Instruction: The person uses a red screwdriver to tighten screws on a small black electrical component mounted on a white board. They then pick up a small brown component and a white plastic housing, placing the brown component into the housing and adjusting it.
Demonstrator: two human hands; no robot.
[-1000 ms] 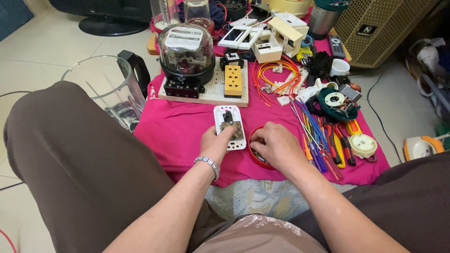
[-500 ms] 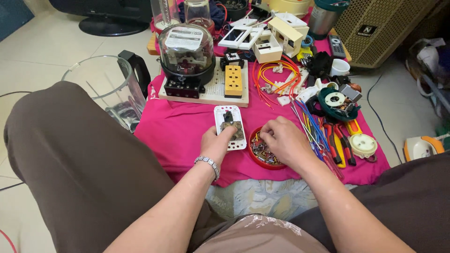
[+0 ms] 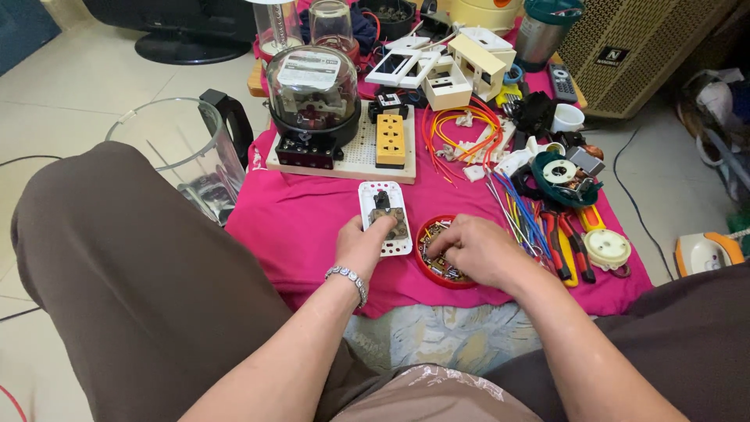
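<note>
So we've got the white socket plate [image 3: 384, 218] pinched in our left hand [image 3: 361, 248], long axis pointing away from us on the pink cloth [image 3: 301, 227]. The red dish of screws [image 3: 439, 258] sits just right of it, our right hand [image 3: 474, 248] curled over it, fingertips digging in; can't tell if it's got 1 yet.

A domed electric meter [image 3: 314, 90] stands near a glass jug [image 3: 176, 156] and pliers [image 3: 564, 242].

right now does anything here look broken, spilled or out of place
Nothing looks spilled or broken. The small screws stay inside the red dish under the right hand. The left hand holds the white socket plate flat on the pink cloth. The loose wires are cluttered, not damaged.
</note>
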